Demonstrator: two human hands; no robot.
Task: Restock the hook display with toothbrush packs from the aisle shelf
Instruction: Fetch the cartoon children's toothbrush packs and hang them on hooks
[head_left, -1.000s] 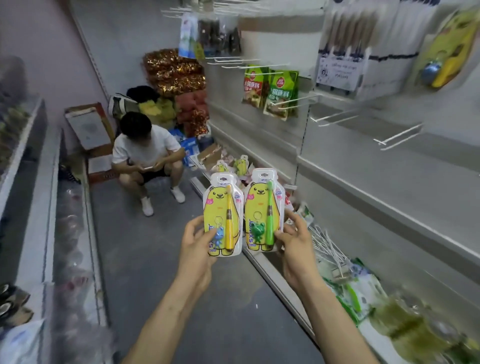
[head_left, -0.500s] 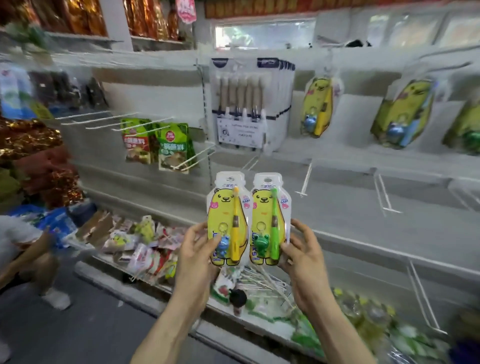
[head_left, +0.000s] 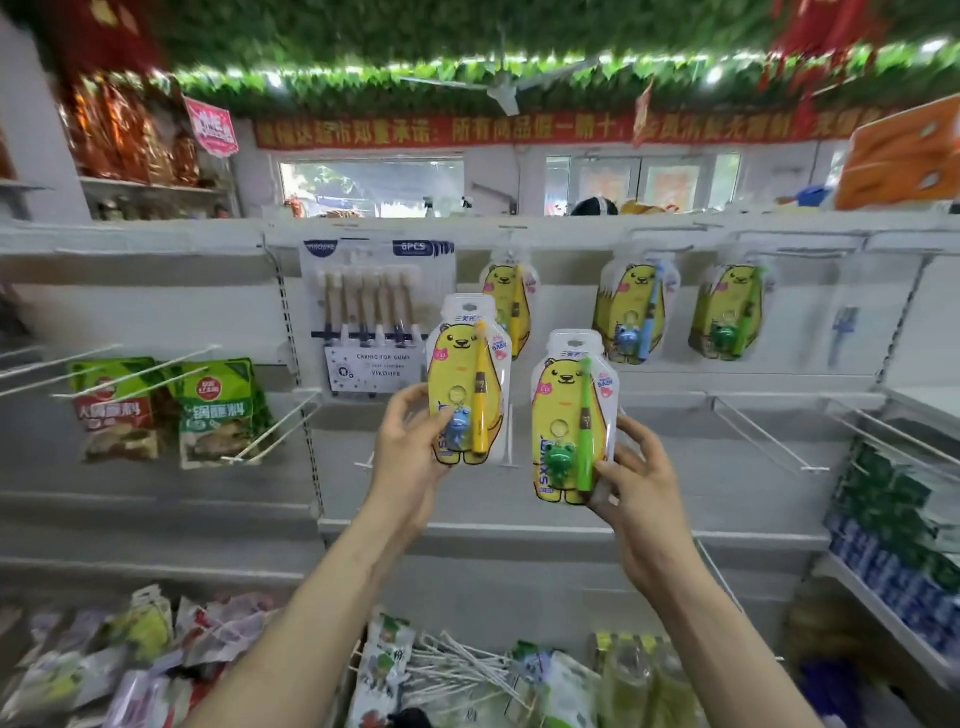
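Facing hook wall (head_left: 675, 467), both arms raised.

Left hand (head_left: 410, 447): gripping yellow pack (head_left: 467, 379) by lower left edge, thumb across the front beside the blue charm, fingers curled behind.

Right hand (head_left: 639, 483): gripping green pack (head_left: 571, 415) by lower right corner, thumb on the front, fingers spread behind the card.

Both packs upright, faces to camera, side by side but apart, yellow pack higher. Neither on a hook; both held in the air before the middle of the wall.

Top row, behind and above: three hung packs (head_left: 636, 312) with the same bear card. Leftmost partly hidden behind yellow pack, middle with a blue brush, rightmost with a green brush. Left of these, six-brush pack (head_left: 374, 322), hanging, several deep. Far right, small blue item (head_left: 844, 332), too blurred to tell.

Row below: white hooks (head_left: 769, 441) jutting out, right of right hand. One short hook (head_left: 511, 447) showing between the two held packs.

Far left: two snack bags (head_left: 171, 410) on long hooks, green one beside red one.

Low down, between the forearms: heap of loose hooks (head_left: 457, 670) on the bottom shelf. Left of that, mixed packets (head_left: 156, 639), blurred.

Right edge: blue and green boxes (head_left: 893, 545) in rows on a side shelf.

Overhead: red banner (head_left: 519, 130), fan (head_left: 501, 91).
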